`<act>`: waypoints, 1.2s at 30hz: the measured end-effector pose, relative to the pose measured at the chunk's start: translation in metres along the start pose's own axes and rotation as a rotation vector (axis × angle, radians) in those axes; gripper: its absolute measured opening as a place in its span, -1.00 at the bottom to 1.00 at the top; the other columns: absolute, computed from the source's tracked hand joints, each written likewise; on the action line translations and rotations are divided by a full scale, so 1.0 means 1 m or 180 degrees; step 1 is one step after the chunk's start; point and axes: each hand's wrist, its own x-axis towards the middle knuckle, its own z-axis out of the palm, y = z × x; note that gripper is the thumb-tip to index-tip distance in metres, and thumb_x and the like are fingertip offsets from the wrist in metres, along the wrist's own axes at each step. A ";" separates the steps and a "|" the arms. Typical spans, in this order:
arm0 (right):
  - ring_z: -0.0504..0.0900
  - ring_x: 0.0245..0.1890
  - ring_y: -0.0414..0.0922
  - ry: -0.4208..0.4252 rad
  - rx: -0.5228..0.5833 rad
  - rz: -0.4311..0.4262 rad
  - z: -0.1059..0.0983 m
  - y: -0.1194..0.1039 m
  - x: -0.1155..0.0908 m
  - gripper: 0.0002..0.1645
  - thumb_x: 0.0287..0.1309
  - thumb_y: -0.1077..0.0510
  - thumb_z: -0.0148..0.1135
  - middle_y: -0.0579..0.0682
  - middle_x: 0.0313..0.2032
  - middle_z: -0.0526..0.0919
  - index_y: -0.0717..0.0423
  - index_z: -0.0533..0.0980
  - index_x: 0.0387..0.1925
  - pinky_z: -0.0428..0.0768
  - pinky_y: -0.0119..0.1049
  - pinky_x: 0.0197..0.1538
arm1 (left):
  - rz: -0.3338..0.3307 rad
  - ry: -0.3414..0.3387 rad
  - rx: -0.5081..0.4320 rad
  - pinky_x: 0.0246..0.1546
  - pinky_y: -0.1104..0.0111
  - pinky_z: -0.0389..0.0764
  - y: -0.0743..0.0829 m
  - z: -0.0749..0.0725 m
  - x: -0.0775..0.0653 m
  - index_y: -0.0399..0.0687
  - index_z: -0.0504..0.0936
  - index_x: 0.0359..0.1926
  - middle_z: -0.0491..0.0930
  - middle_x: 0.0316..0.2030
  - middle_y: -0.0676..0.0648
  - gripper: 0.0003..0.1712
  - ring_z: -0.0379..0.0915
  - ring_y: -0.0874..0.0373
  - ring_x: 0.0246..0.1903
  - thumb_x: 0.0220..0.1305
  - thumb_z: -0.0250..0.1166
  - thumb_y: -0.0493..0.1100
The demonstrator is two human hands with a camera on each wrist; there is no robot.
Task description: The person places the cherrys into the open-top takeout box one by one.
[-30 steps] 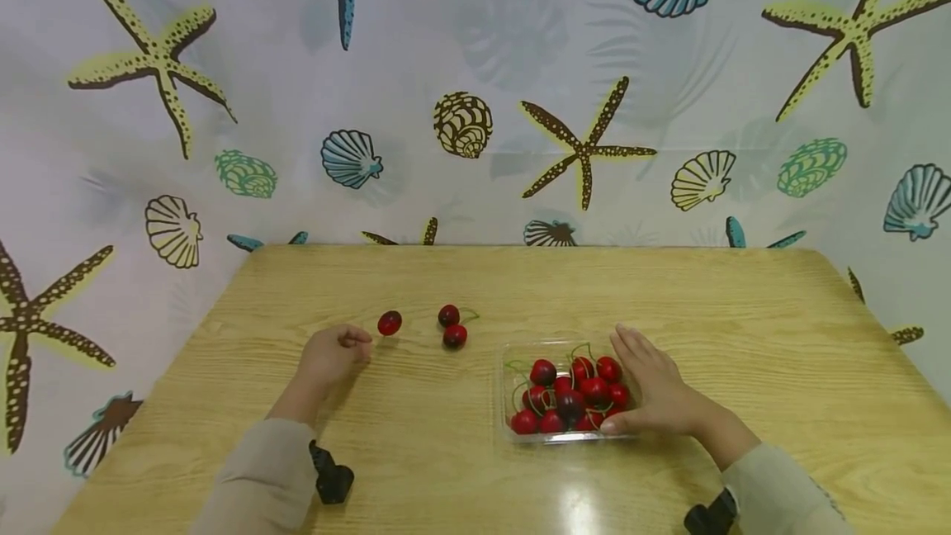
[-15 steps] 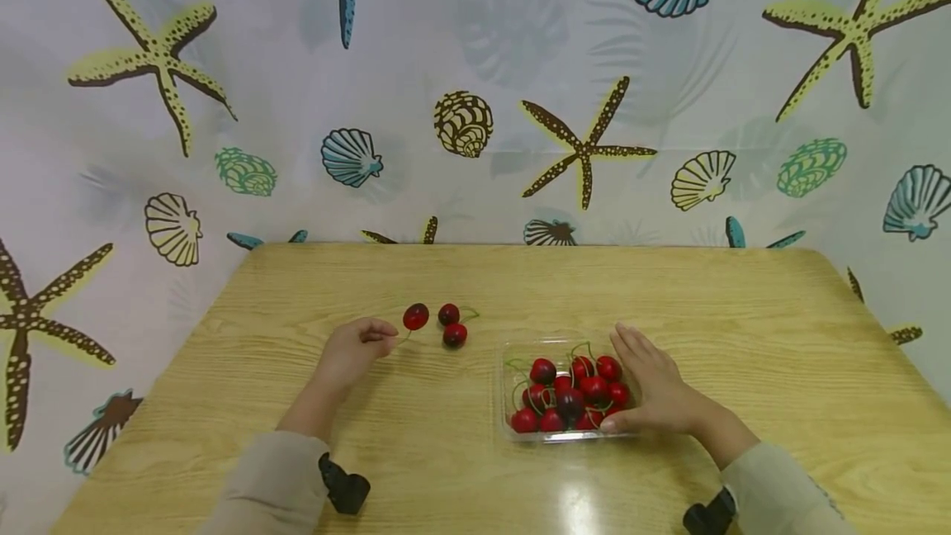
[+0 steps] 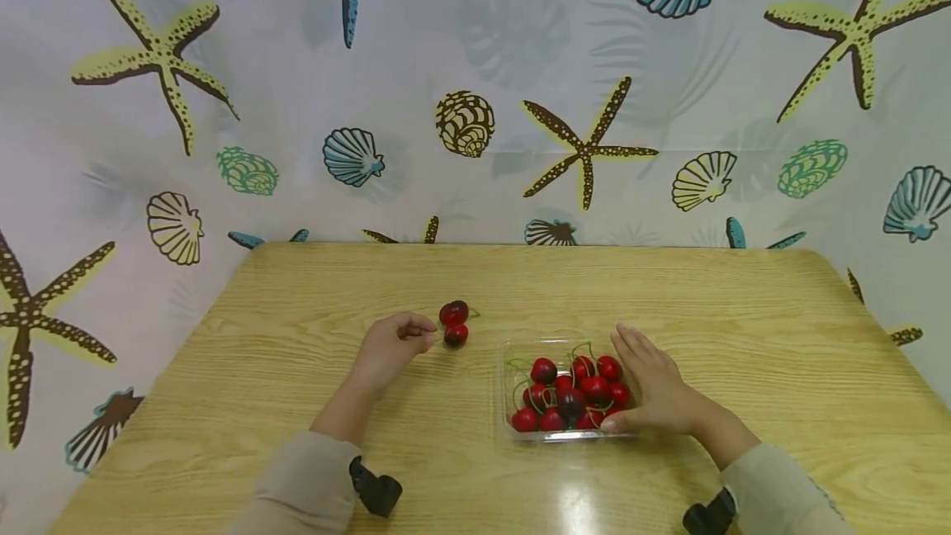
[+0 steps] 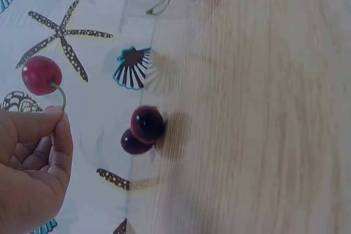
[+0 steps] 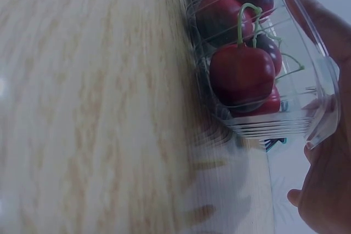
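Note:
My left hand (image 3: 390, 353) pinches the thin green stem of a red cherry (image 4: 41, 75) between thumb and forefinger, and the fruit stands up off the table. In the head view that cherry overlaps one of two dark red cherries (image 3: 456, 337) lying on the table. A clear plastic container (image 3: 508, 390) nearby holds several red cherries (image 5: 242, 76) with green stems. At its right end my right hand (image 3: 657, 390) rests with straight fingers and spread thumb, thumb toward the front edge and fingers toward the back corner. Part of that hand shows through the plastic in the right wrist view.
A wood-grain table (image 3: 713, 295) carries everything. Behind it hangs a pale cloth (image 3: 416, 64) printed with starfish and shells. Black wrist cameras (image 3: 376, 492) sit at both sleeves.
My left hand has moved right with the cherry, from the table's left side to beside the two loose cherries. The right hand and the container have stayed put.

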 end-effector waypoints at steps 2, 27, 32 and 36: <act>-0.27 0.24 0.16 -0.0001 0.0013 0.0001 0.000 0.000 0.000 0.35 -0.36 -0.34 0.27 0.22 0.28 -0.22 0.32 -0.17 0.26 -0.16 0.27 0.08 | -0.0020 0.0011 -0.0022 -0.25 0.16 0.45 0.003 0.006 0.001 -0.27 0.52 -0.25 0.48 -0.36 -0.10 -0.84 0.40 0.07 -0.34 0.11 0.16 -0.33; -0.28 0.24 0.16 -0.0017 0.0045 0.0041 0.001 0.000 -0.002 0.34 -0.36 -0.31 0.29 0.22 0.28 -0.22 0.32 -0.17 0.26 -0.18 0.26 0.09 | 0.0201 -0.0067 0.0229 -0.47 0.41 0.46 0.018 0.058 0.002 -0.22 0.55 -0.35 0.47 -0.47 -0.03 -0.92 0.37 0.16 -0.44 0.07 0.20 -0.33; -0.27 0.24 0.17 0.0002 0.0024 0.0004 0.000 0.001 -0.001 0.35 -0.37 -0.31 0.30 0.23 0.27 -0.21 0.34 -0.16 0.26 -0.17 0.27 0.08 | 0.0280 -0.0092 0.0231 -0.49 0.41 0.45 0.020 0.066 0.001 -0.24 0.55 -0.36 0.46 -0.49 -0.02 -0.92 0.36 0.16 -0.47 0.06 0.21 -0.34; -0.27 0.24 0.15 -0.0019 0.0035 0.0027 0.000 0.000 -0.001 0.35 -0.38 -0.31 0.30 0.21 0.28 -0.22 0.34 -0.15 0.26 -0.17 0.26 0.09 | 0.0319 -0.0104 0.0197 -0.49 0.41 0.46 0.021 0.072 0.000 -0.26 0.55 -0.36 0.46 -0.49 -0.02 -0.92 0.37 0.17 -0.48 0.05 0.20 -0.36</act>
